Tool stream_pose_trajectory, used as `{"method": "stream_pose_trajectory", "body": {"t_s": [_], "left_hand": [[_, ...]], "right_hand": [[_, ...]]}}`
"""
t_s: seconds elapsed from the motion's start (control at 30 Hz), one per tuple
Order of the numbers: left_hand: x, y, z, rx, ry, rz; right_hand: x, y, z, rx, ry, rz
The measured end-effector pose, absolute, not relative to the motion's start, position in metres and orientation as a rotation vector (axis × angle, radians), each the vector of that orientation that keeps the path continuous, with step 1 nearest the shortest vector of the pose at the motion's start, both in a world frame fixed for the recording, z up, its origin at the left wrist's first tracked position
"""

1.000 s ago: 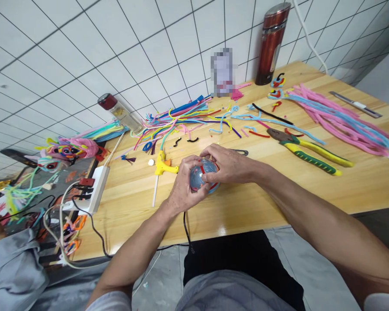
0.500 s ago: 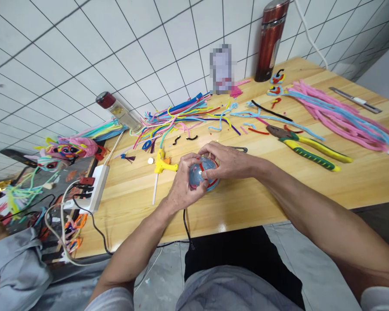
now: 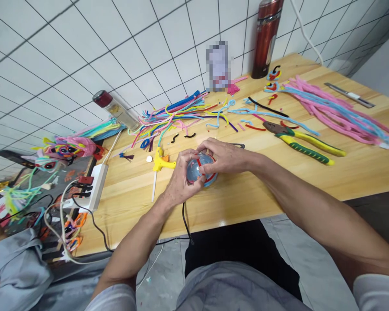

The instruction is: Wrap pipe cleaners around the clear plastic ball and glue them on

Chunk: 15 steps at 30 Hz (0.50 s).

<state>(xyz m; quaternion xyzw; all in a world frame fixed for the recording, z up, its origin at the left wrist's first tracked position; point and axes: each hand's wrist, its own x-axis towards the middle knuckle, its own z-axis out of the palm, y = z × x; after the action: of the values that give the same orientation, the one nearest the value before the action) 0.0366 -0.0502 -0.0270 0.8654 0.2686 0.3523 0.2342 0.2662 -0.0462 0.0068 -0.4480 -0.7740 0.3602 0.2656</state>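
Gripping a glossy, see-through, red-banded ball (image 3: 193,172), the left fingers (image 3: 184,158) and right fingers (image 3: 209,145) curl around it.

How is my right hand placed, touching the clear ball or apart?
Touching: the head view shows the right hand on the clear ball, thumb laid against its surface.

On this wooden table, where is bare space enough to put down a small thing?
Bare wood lies between the white power strip and the thin white stick, and between the right forearm and the pliers. Coloured fuzzy stems crowd the back.
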Motion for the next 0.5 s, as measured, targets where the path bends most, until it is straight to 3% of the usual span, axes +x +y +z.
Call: {"method": "stream_pose_trajectory", "body": {"t_s": [0.27,0.5], "left_hand": [[0.036,-0.048,-0.028,2.408,0.707,0.997],[0.039,-0.048,-0.034,2.369,0.699,1.066]], "right_hand": [[0.275,-0.051,0.013,-1.168,-2.126,0.999],[0.262,-0.070,0.022,-1.352,-2.074,0.680]]}}
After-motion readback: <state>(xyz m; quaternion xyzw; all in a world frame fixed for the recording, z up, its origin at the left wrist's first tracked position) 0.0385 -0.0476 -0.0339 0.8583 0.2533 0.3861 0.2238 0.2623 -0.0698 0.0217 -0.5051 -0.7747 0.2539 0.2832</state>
